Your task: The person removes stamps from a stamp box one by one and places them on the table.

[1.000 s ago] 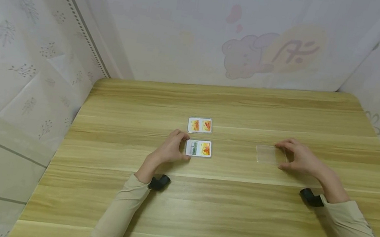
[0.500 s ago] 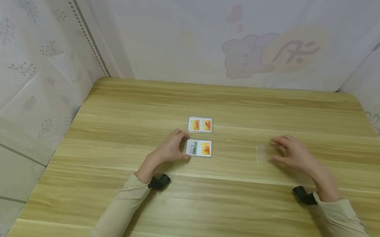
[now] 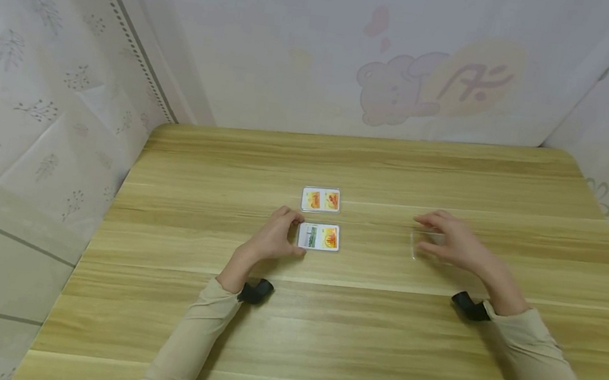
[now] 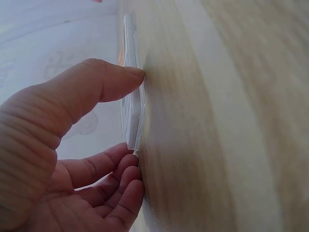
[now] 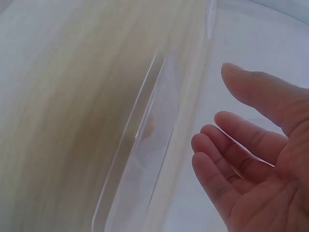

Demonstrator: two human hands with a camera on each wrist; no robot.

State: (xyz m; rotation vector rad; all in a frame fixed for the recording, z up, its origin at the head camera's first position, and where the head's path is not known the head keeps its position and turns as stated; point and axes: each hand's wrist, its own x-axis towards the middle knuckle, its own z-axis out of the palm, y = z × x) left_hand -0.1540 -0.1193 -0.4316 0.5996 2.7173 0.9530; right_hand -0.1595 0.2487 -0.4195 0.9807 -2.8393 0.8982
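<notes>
The relation that matters here is sideways. The clear plastic cover lies flat on the tabletop, directly under the fingers of the right hand, toward the tabletop's right edge from the card case with a green and an orange picture. Cover and case sit about level, well apart, at much the same depth from the tabletop's far edge. The case's long axis runs nearly parallel to that far edge; the cover's appears to as well, though the hand hides much of its outline.

The right hand is the nearer to the cover: its thumb and fingers are spread apart, loosely bent, with nothing between them and no contact visible. The left hand pinches the case at its left end, thumb on the near long side. A second card case lies just beyond, closer to the far edge.
</notes>
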